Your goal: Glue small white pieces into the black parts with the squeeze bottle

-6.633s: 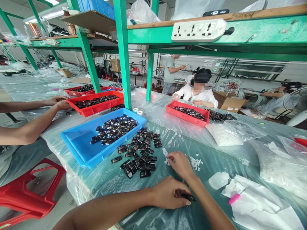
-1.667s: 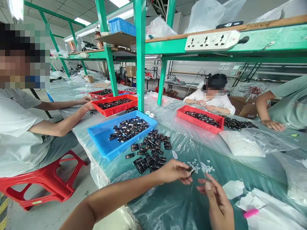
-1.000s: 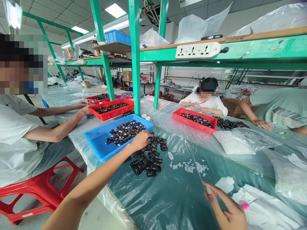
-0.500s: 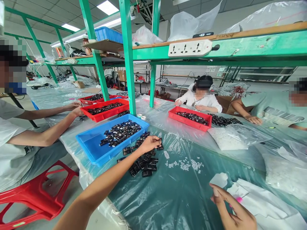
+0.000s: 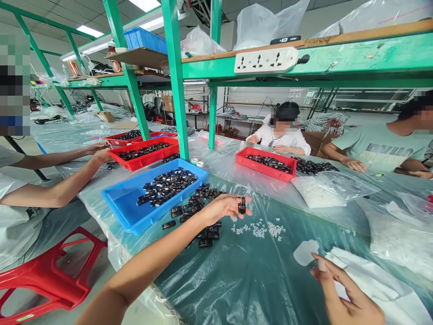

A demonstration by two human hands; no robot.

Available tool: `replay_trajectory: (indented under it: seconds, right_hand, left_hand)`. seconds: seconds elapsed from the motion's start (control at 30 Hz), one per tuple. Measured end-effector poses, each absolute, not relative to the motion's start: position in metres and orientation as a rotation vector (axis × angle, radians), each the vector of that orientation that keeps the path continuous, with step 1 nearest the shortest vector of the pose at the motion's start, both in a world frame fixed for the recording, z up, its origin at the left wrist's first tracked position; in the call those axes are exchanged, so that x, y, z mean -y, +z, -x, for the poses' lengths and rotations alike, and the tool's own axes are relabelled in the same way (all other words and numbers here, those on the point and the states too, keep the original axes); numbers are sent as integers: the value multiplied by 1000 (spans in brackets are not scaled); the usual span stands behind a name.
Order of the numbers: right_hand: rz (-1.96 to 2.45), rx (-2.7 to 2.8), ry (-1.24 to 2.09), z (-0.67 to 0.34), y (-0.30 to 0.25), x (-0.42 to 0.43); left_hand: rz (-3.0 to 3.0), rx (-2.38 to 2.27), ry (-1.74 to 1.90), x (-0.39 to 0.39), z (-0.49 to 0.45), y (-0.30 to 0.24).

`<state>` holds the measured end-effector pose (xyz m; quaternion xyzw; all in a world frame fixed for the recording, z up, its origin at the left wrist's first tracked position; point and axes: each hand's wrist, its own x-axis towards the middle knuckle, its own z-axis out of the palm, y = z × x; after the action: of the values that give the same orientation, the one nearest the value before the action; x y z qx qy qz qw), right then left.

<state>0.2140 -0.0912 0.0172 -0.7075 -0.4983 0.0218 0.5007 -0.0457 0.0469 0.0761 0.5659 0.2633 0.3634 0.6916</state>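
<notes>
fingers of the left hand pinch a black piece; whether those of the right hand hold anything is unclear.

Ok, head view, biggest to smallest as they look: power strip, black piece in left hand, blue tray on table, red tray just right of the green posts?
1. Blue tray
2. Red tray and power strip: too alike to rank
3. Black piece in the left hand

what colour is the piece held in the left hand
Mostly black; the piece shows best in the head view.
</notes>
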Motion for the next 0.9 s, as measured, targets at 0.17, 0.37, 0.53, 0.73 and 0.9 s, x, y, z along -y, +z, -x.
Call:
replay_trajectory:
  seconds: [0.17,0.37,0.53,0.73,0.9]
  right_hand:
    - [1819,1024,185,-214,27,91]
    - [1700,958,411,-229,25,75]
    - [1745,1061,550,-245,1,63]
    - [1763,1126,519,-244,-10,61]
    - [1736,1144,513,-247,-18,58]
  left_hand:
    - [-1260,-597,810,-42,44,80]
    - [-1206,-598,819,-40,39,75]
    - [-1127,-577,838,-37,32,67]
    - [-1116,-658,1056,-24,19,54]
    - [-1078,-748,1230,-23,11,40]
